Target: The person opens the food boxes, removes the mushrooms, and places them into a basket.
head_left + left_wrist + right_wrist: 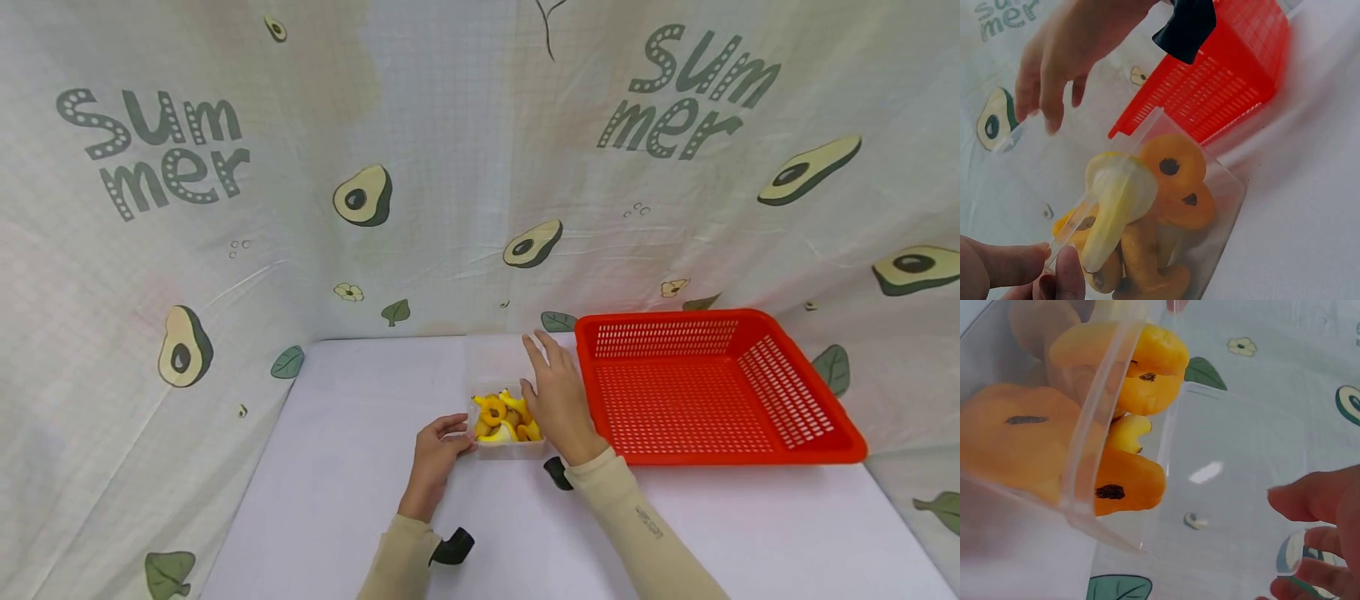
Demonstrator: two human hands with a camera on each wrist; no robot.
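Two hands at a clear plastic box (512,452), which sits on the white tabletop (360,467) just left of a red perforated basket (720,459). The left hand (441,454) lies at the box's left side; in the left wrist view its thumb and a finger pinch the rim. The right hand (558,404) is raised at the box's right side, near the basket, its fingers extended and spread apart. In the right wrist view, its thumb and fingers lie about the outer edge of the transparent lid (1241,444), which extends from the box; contact cannot be determined. The box contains a yellow banana-shaped piece (514,403), a pale peeled-banana-shaped piece (1110,215) and orange pieces with dark centres (1175,156). Behind stands an avocado-printed cloth (450,125) lettered "Summer".
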